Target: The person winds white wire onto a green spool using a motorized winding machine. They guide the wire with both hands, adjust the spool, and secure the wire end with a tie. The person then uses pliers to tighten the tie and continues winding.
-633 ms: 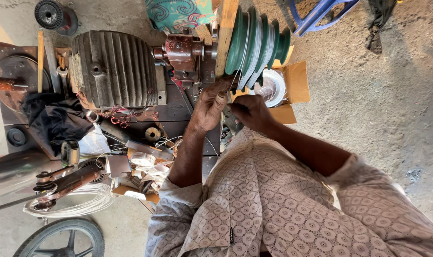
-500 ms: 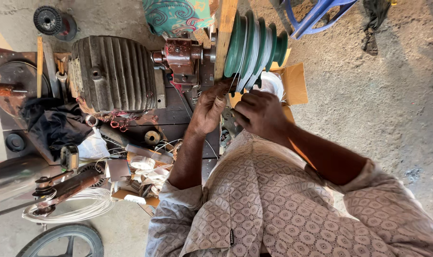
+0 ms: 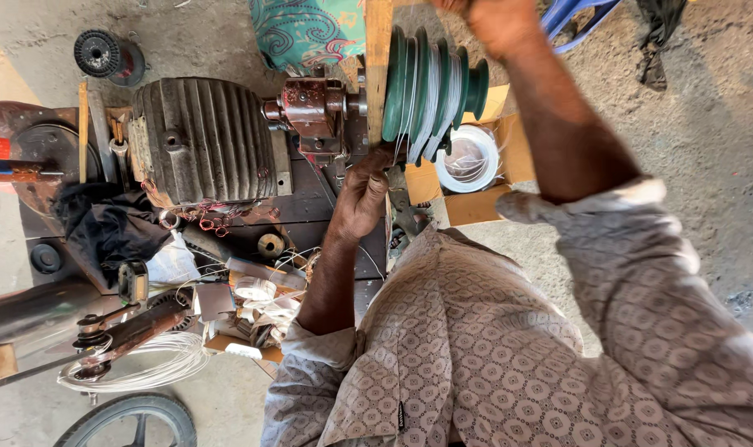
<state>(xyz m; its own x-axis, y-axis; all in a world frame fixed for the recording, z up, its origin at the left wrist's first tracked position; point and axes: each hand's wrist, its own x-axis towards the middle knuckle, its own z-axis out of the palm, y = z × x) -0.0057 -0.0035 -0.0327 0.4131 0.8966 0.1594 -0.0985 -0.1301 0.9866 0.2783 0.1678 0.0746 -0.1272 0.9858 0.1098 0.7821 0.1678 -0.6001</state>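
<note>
1. Left hand (image 3: 361, 197): curled shut at the lower rim of the green former (image 3: 430, 83), fingers pinched on thin pale wire (image 3: 415, 103) leading into its grooves.
2. Right hand (image 3: 496, 21): raised above the former at the top edge of the view, partly cut off. Whether it is open or holding anything cannot be told.
3. Former: stepped, mounted edge-on beside a wooden board (image 3: 378, 66), on the shaft of a brown winder head (image 3: 314, 112). Several grooves carry wire.
4. Surroundings: ribbed motor housing (image 3: 202, 141) left of the head; wire spool (image 3: 469, 157) in a cardboard box (image 3: 476, 203) just beyond the former; loose wire coil (image 3: 136, 364) near a wheel (image 3: 132, 418).
5. Risk, judged: uneven pinch tension could let turns jump grooves or snap the wire.
6. Risk, judged: fingers close to the rim could be nipped if the former turns.
7. Risk, judged: slack from the spool could snag on clutter.
</note>
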